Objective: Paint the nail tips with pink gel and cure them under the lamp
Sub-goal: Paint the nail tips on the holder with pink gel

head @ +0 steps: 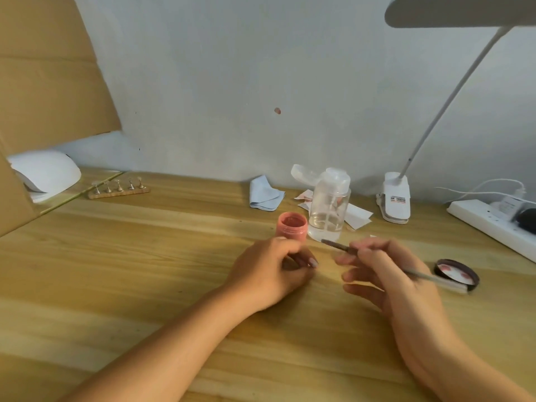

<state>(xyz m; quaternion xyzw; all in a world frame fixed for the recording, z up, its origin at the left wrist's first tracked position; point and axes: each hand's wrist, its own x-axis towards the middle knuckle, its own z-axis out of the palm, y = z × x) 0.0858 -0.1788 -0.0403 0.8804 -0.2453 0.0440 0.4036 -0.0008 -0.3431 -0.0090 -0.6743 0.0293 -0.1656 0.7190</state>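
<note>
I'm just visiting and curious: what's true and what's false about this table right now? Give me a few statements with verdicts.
1. The pink gel jar is open. True.
2. The right hand holds the brush. True.
3. The jar's lid lies left of the jar. False: it lies to the right, inside up, beyond the right hand.
4. The nail tips sit under the curing lamp. False: they stand on their rack beside it.

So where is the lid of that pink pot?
In the head view the lid lies upturned on the wooden table at the right, beside the right hand, with the end of the brush over it.
</note>
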